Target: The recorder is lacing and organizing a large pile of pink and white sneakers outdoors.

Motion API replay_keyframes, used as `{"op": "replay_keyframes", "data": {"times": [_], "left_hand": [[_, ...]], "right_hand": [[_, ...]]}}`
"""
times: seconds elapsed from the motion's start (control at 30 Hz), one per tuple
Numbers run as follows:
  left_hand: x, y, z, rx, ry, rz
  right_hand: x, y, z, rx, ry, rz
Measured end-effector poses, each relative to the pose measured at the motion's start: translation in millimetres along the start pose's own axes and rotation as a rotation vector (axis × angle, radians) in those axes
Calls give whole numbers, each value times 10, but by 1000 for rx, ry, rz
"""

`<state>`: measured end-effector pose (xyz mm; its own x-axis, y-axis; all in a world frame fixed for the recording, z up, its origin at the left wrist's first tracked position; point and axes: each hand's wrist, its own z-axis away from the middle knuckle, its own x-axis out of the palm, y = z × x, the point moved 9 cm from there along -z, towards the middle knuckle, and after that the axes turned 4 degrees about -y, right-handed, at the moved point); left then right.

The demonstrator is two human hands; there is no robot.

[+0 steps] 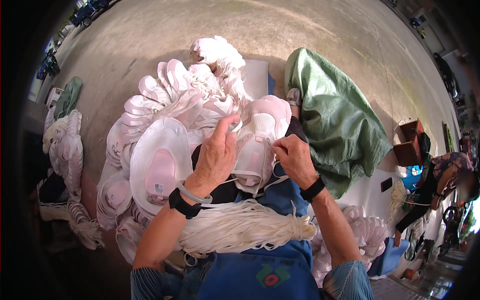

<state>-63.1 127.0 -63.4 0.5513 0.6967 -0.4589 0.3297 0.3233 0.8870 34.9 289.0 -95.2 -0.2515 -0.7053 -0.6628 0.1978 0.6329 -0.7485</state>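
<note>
A pink and white shoe upper point(256, 152) with a mesh tongue and eyelets along its sides lies across my lap, toe pointing away. My left hand point(216, 157) is at its left edge, index finger stretched forward and apart from the thumb. At the right row of eyelets my right hand point(296, 159) pinches a thin white lace, mostly hidden by the fingers. Loose lace ends hang by the heel of the upper. A thick bundle of white shoelaces point(240, 227) lies over my thighs, on the blue apron point(260, 275).
Many pink and white shoe uppers point(175, 92) are heaped to the left and ahead. A green cloth point(332, 125) covers something on the right. Further right are more uppers point(360, 227), a dark phone point(386, 184) and another person point(440, 185) bending over.
</note>
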Motion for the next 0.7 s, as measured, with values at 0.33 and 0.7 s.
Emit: {"op": "replay_keyframes", "data": {"times": [0.33, 0.7], "left_hand": [[436, 8, -113, 175, -64, -308], [507, 105, -181, 326, -106, -343]], "right_hand": [[4, -94, -43, -30, 79, 27], [74, -135, -72, -85, 44, 68]]}}
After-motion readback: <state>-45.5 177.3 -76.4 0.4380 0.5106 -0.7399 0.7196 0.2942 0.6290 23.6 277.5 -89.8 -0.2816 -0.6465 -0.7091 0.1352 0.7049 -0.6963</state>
